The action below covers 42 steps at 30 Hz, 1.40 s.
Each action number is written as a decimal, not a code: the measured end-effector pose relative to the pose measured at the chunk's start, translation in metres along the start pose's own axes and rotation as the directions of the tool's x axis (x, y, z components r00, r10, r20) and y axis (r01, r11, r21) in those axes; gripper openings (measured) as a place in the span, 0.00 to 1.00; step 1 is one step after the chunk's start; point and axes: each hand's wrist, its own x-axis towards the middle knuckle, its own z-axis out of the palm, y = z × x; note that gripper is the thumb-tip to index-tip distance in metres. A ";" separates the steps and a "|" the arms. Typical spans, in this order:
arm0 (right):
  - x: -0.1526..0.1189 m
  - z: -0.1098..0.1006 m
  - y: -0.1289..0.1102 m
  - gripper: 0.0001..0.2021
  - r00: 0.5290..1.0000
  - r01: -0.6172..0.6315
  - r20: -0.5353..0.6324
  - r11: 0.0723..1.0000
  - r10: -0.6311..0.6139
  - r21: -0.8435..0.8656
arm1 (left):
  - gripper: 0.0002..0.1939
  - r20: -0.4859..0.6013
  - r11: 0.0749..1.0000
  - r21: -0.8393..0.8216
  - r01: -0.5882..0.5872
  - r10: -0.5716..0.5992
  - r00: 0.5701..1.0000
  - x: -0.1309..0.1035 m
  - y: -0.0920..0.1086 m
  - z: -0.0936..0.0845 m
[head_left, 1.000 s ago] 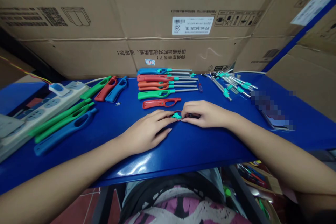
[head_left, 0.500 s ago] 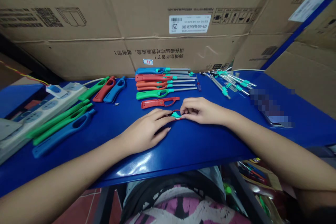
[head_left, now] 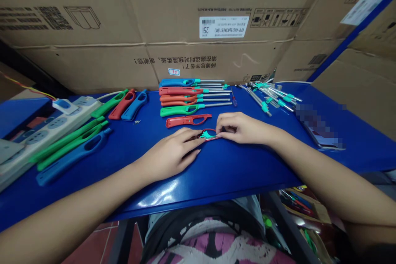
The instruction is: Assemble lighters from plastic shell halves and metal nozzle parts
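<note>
Beneath my two hands lies a red lighter casing point(head_left: 211, 130), mostly covered, with a turquoise trigger piece point(head_left: 206, 135) in its ring-shaped opening. My left hand point(head_left: 175, 150) holds the casing's left part down on the table, fingers over it. At the right end of the ring, my right hand point(head_left: 236, 127) is closed in a pinch; what sits between its fingertips is hidden. Just behind lies another red casing half point(head_left: 173, 122). Beyond it is a row of long-nosed lighters, among them a green lighter point(head_left: 177, 110) and a blue lighter point(head_left: 176, 83).
Green, red and blue casing halves, including a blue casing point(head_left: 74, 157), lie left beside a power strip point(head_left: 46, 132). Metal tubes with turquoise parts point(head_left: 262, 103) lie back right. A small screwdriver point(head_left: 234, 101) and a phone point(head_left: 318, 132) rest nearby. A cardboard box point(head_left: 102, 57) walls off the back.
My right hand has shifted slightly right and away from me, uncovering more of the ring and the turquoise piece. The left hand stays on the casing.
</note>
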 end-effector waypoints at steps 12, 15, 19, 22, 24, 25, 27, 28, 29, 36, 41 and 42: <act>-0.002 -0.011 -0.009 0.14 0.999 0.021 0.042 1.000 -0.021 -0.007 | 0.20 0.002 1.000 0.004 -0.002 0.002 1.000 0.002 0.001 -0.001; -0.002 -0.010 -0.010 0.13 0.999 0.032 0.023 1.000 -0.031 -0.002 | 0.20 -0.016 1.000 -0.013 -0.002 0.001 1.000 0.002 0.002 -0.001; -0.003 -0.010 -0.008 0.12 0.999 0.043 -0.022 0.999 -0.043 0.000 | 0.20 -0.031 0.999 -0.040 0.006 -0.007 1.000 0.002 0.001 0.000; -0.003 -0.010 -0.007 0.13 0.999 0.042 0.008 0.999 -0.042 -0.020 | 0.20 -0.030 0.999 -0.041 0.012 -0.013 0.999 0.002 0.001 0.000; -0.003 -0.009 -0.007 0.13 0.999 0.052 0.017 0.998 -0.052 -0.029 | 0.20 -0.021 0.999 -0.034 0.015 -0.016 1.000 0.002 0.001 0.000; -0.003 -0.008 -0.007 0.13 0.998 0.057 0.006 0.998 -0.057 -0.033 | 0.20 -0.016 0.999 -0.031 0.018 -0.018 1.000 0.002 0.001 0.001; -0.001 -0.005 -0.004 0.11 0.996 0.065 -0.056 0.996 -0.069 -0.061 | 0.20 -0.008 0.999 -0.032 0.023 -0.024 1.000 0.002 0.001 0.001; 0.001 -0.002 -0.002 0.11 0.992 0.064 -0.103 0.994 -0.073 -0.087 | 0.20 -0.008 0.999 -0.036 0.025 -0.025 1.000 0.002 0.001 0.001; 0.002 0.001 0.001 0.11 0.986 0.059 -0.150 0.991 -0.077 -0.120 | 0.20 -0.010 0.999 -0.042 0.025 -0.026 1.000 0.002 0.001 0.002; 0.009 0.019 0.015 0.21 0.980 -0.046 -0.196 0.953 -0.014 -0.300 | 0.21 -0.010 0.995 -0.098 0.012 -0.013 1.000 0.003 0.000 0.005; 0.010 0.020 0.017 0.14 0.972 -0.171 -0.199 0.961 0.128 -0.217 | 0.19 -0.055 0.984 -0.176 0.016 -0.027 0.998 0.005 0.001 0.005; 0.010 0.019 0.019 0.11 0.966 -0.195 -0.206 0.962 0.155 -0.190 | 0.18 -0.070 0.981 -0.192 0.013 -0.027 0.997 0.005 0.001 0.004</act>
